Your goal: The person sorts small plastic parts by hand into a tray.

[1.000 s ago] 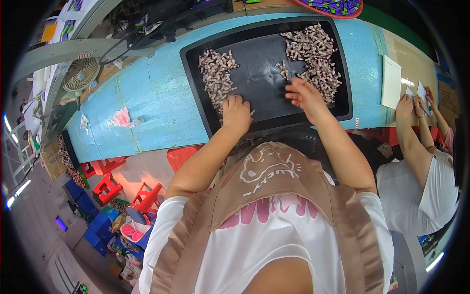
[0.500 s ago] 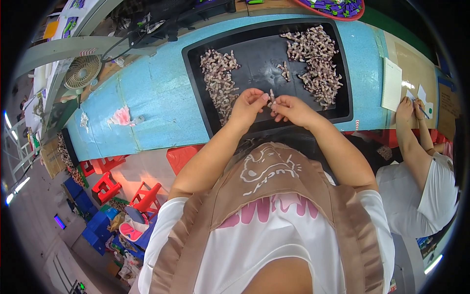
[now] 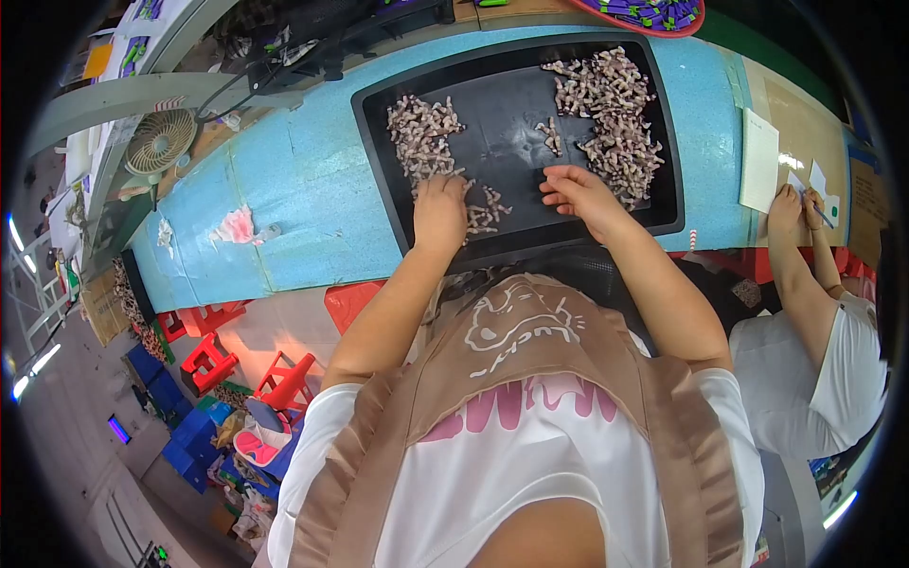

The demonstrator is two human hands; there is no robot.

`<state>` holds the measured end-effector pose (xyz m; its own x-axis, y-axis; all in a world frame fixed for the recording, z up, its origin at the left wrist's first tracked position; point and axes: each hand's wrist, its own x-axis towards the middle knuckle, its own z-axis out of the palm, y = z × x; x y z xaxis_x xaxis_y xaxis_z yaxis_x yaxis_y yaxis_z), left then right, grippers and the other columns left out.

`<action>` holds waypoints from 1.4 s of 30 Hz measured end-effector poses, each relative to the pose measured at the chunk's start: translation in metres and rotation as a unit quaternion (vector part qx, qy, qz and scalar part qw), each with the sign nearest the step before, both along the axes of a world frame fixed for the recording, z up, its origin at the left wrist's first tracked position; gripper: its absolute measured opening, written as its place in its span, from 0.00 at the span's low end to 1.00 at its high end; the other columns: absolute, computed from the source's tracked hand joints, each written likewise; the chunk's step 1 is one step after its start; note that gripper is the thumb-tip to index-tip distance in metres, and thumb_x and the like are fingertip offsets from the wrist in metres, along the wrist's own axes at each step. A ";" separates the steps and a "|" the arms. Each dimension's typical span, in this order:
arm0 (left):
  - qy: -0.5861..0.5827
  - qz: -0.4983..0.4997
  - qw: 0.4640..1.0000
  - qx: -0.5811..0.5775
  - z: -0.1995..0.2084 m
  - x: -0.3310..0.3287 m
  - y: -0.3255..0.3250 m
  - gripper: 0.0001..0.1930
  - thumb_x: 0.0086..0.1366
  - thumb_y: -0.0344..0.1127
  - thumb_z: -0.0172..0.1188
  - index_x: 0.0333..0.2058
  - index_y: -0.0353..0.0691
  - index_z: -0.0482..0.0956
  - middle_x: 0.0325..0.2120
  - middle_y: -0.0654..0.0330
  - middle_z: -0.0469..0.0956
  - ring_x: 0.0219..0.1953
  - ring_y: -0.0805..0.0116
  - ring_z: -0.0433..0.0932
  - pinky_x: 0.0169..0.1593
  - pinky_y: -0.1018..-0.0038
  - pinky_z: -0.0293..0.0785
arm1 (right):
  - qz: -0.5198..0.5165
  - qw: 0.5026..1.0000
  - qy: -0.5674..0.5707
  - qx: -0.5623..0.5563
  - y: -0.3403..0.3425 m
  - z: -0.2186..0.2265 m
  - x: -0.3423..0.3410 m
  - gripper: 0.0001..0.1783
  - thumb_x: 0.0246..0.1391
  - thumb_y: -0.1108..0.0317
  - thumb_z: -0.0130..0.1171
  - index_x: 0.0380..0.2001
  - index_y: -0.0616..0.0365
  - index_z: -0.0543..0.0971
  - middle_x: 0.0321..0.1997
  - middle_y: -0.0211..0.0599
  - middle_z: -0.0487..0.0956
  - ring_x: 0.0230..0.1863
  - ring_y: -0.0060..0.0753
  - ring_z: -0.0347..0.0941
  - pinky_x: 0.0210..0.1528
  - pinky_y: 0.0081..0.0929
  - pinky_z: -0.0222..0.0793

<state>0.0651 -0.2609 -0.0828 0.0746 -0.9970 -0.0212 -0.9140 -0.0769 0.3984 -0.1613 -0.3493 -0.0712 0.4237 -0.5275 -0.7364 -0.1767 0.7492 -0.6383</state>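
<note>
A black tray (image 3: 516,104) holds many small brown-and-white figure-like pieces, too small to make out exactly. My left hand (image 3: 440,213) reaches onto the near end of the left pile (image 3: 421,133); its fingertips are down among the pieces, so their grip is hidden. Beside it, a few loose pieces (image 3: 488,208) lie toward the tray's middle. Over the tray's near right part hovers my right hand (image 3: 582,194), its fingers loosely bent and apart, with nothing visible in them. Just beyond it are a small cluster of pieces (image 3: 549,135) and the larger right pile (image 3: 615,123).
The tray lies on a blue-covered table (image 3: 312,170). A crumpled pink-and-white tissue (image 3: 237,225) and a fan (image 3: 159,142) are at the left. A red basin (image 3: 653,24) of purple-and-green items stands beyond the tray. At the right, a co-worker's hands (image 3: 793,204) are near a notepad (image 3: 757,161).
My hands have parted from the tray's near middle, where they held a small piece. The left went to the left pile; the right drew back to the right and loosened.
</note>
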 end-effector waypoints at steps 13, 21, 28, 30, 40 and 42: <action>0.609 0.192 0.758 0.135 0.025 -0.037 -0.022 0.11 0.59 0.28 0.56 0.40 0.35 0.69 0.28 0.63 0.73 0.30 0.76 0.72 0.33 0.81 0.68 | 0.210 0.972 -0.103 -0.024 0.006 0.013 0.015 0.14 0.57 0.59 0.49 0.42 0.55 0.71 0.33 0.31 0.77 0.33 0.20 0.72 0.35 0.16 0.63; 0.093 -0.044 0.994 0.035 -0.012 -0.029 -0.009 0.18 0.50 0.28 0.59 0.42 0.43 0.74 0.37 0.56 0.72 0.42 0.59 0.69 0.45 0.67 0.64 | -0.244 0.957 -0.153 -0.028 -0.011 0.029 0.000 0.17 0.56 0.55 0.51 0.41 0.57 0.71 0.38 0.34 0.76 0.35 0.21 0.72 0.35 0.19 0.64; 0.029 -0.072 0.996 0.045 -0.007 -0.034 -0.013 0.07 0.50 0.30 0.58 0.31 0.44 0.78 0.31 0.60 0.73 0.44 0.59 0.67 0.48 0.64 0.59 | 0.067 0.995 0.057 -0.053 0.005 -0.005 -0.002 0.27 0.50 0.57 0.56 0.52 0.57 0.65 0.41 0.37 0.75 0.38 0.25 0.71 0.37 0.21 0.65; 0.080 -0.070 0.994 0.026 0.001 -0.040 -0.015 0.05 0.51 0.30 0.59 0.29 0.43 0.78 0.30 0.60 0.73 0.42 0.58 0.68 0.48 0.64 0.60 | 0.169 0.906 0.143 -0.361 0.015 -0.008 0.001 0.28 0.48 0.58 0.59 0.50 0.60 0.67 0.39 0.38 0.75 0.38 0.24 0.71 0.36 0.24 0.66; 0.019 -0.074 0.993 0.085 -0.007 -0.033 0.007 0.15 0.46 0.35 0.65 0.34 0.40 0.76 0.32 0.54 0.73 0.38 0.55 0.72 0.46 0.65 0.67 | -0.275 0.950 -0.137 -0.055 -0.016 0.025 -0.004 0.20 0.55 0.60 0.52 0.49 0.57 0.68 0.39 0.33 0.75 0.35 0.20 0.72 0.34 0.18 0.65; -0.001 -0.087 0.971 0.225 -0.007 -0.031 0.005 0.15 0.45 0.35 0.65 0.33 0.40 0.76 0.32 0.54 0.73 0.39 0.54 0.72 0.46 0.63 0.67 | -0.242 0.965 -0.092 -0.043 -0.013 0.019 -0.005 0.21 0.55 0.59 0.53 0.49 0.57 0.68 0.41 0.34 0.75 0.37 0.21 0.72 0.35 0.19 0.65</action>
<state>0.0341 -0.2562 -0.0894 -0.0935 -0.8847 -0.4567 -0.9295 -0.0869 0.3585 -0.1658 -0.3619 -0.0523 0.2316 -0.7527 -0.6163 0.3040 0.6578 -0.6892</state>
